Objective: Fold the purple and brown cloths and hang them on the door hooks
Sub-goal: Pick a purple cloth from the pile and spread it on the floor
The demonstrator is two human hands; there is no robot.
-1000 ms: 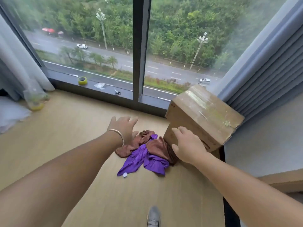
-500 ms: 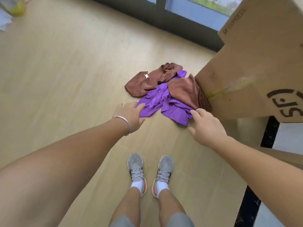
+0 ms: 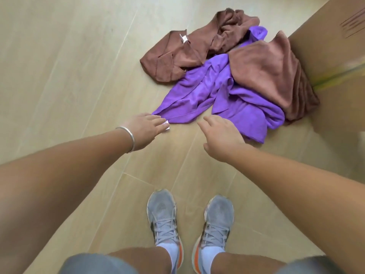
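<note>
A pale wood-plank floor (image 3: 75,80) carries a crumpled purple cloth (image 3: 223,95) tangled with two brown cloths (image 3: 189,48), one heaped against a cardboard box (image 3: 325,52), while grey running shoes (image 3: 162,216) stand nearby.

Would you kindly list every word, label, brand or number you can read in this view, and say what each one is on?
No text reads here.
Cardboard box: dark lines at its top corner, too blurred to read.
Brown cloth: small white tag, print illegible.
Purple cloth: small tag at the corner by the left hand, illegible.
</note>
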